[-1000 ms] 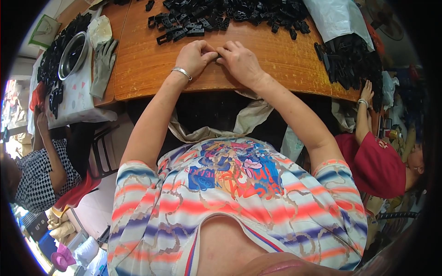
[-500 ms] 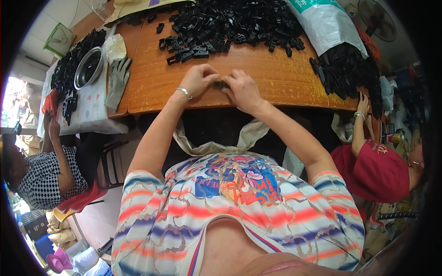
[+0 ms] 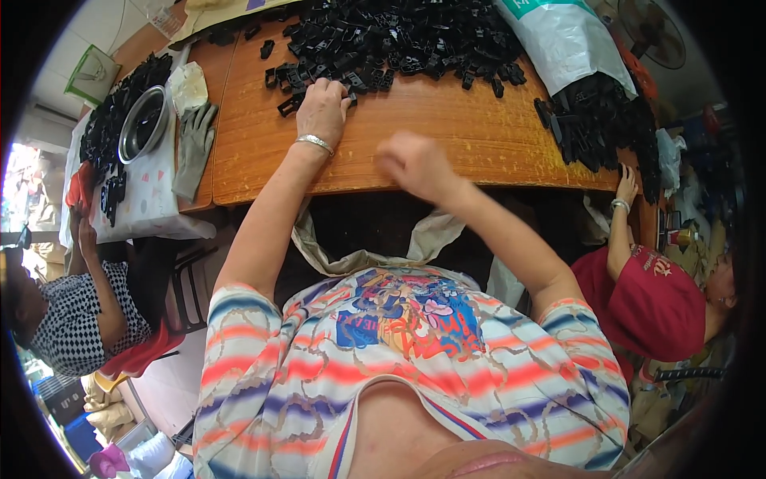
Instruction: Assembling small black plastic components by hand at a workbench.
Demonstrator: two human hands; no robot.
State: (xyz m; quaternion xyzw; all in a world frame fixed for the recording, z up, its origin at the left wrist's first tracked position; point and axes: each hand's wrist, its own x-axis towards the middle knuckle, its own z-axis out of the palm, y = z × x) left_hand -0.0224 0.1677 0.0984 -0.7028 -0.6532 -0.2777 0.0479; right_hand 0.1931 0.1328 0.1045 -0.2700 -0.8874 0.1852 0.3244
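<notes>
Parts (image 3: pixel 383 36) heaped at table (image 3: pixel 447 136) far edge, within reach; left hand (image 3: pixel 323 108) curled down on nearest pieces, grip unclear; right hand (image 3: pixel 415 164) blurred, loosely closed, contents hidden.

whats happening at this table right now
A person sits at a wooden table sorting small black plastic parts. Their left hand reaches into the edge of the big pile of black parts, while the right hand hangs blurred above the table's near edge; whether it holds anything cannot be told. A white sack spills more parts at the right, where another person's hand touches them. A grey glove and metal bowl lie left.
</notes>
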